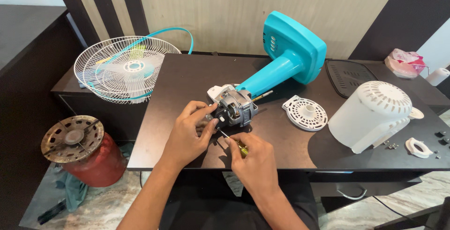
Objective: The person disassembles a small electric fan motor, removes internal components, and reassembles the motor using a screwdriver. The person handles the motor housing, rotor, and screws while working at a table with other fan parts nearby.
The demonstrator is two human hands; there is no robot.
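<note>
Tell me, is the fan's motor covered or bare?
Bare. The motor shows exposed metal, and its white housing lies apart on the table.

crumpled pink and white plastic packet (406, 62), far right edge of table (187, 80)

We saw a dark brown table (187, 77) carrying a turquoise fan stand (286, 56) with a grey metal motor (236, 110). The wire fan guard (124, 68) was white with a turquoise rim. The motor cover (370, 115) and the round slotted plate (307, 113) were white. The screwdriver (241, 148) had a yellow-green handle. The gas cylinder (91, 162) on the floor was red with a rusty top.
</note>
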